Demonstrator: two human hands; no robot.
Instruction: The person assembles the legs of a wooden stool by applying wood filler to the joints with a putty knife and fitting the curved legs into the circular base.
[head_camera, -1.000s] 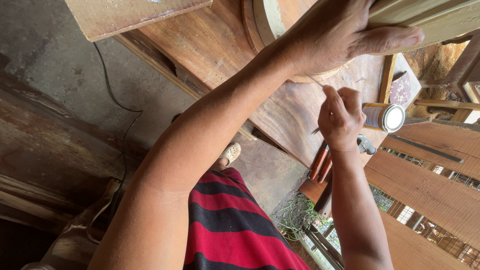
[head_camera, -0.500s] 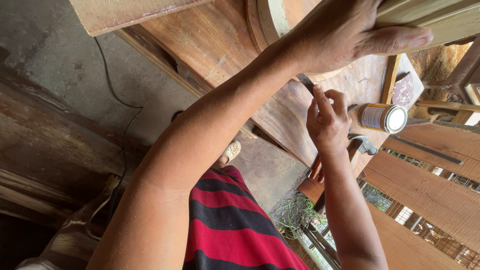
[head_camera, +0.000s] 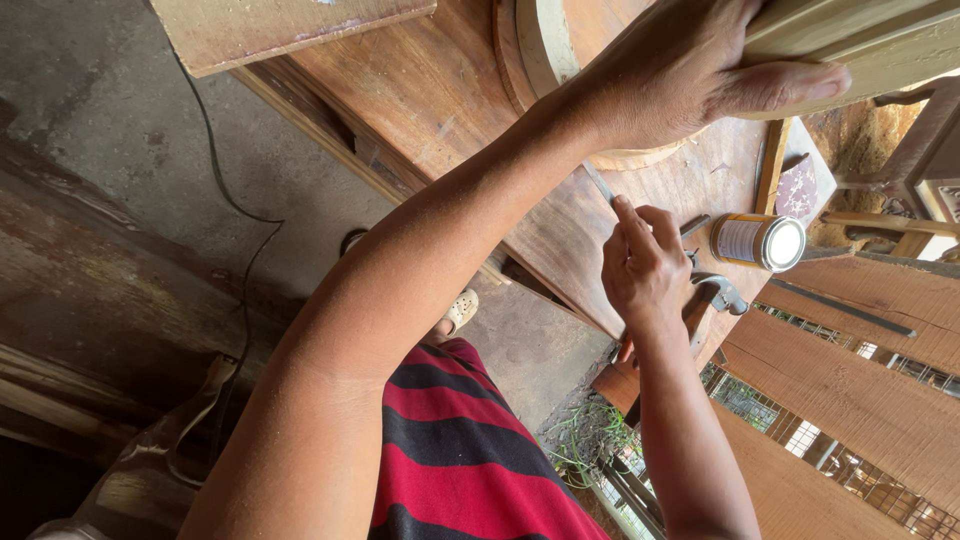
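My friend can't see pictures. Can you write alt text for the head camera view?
A person's left hand presses a pale wooden piece onto a wooden workbench while the right hand holds a thin metal tool. A hammer and small tin can lie nearby.

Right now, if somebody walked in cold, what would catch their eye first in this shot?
Probably the left hand spread across the pale wooden piece at the top, its long forearm crossing the frame. Just below it, the right hand pinches a thin metal tool against the reddish wooden workbench. To the right a small tin can lies on its side beside a hammer.
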